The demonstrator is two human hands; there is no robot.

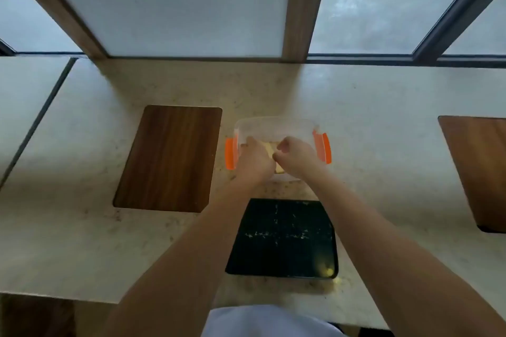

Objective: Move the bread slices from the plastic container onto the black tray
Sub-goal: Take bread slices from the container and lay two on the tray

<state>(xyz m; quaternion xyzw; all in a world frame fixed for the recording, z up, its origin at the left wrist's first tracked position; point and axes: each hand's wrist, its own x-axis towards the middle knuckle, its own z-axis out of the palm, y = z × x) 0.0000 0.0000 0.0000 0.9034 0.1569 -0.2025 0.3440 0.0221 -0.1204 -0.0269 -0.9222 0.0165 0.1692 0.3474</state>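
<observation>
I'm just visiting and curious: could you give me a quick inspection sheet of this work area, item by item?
Surface: pale speckled counter, with a seam at far left.
Job's things: clear plastic container with orange clips; yellowish bread glimpsed inside, count hidden; black tray nearer the person, no slices on it, only crumbs.
Clutter: wooden board left of the container; another board at the right edge.
Hands: left hand and right hand both reach into the container; grip on the bread is blurred, cannot tell.
Cables: nothing seen.
Surroundings: frosted panels and windows behind the counter.
</observation>
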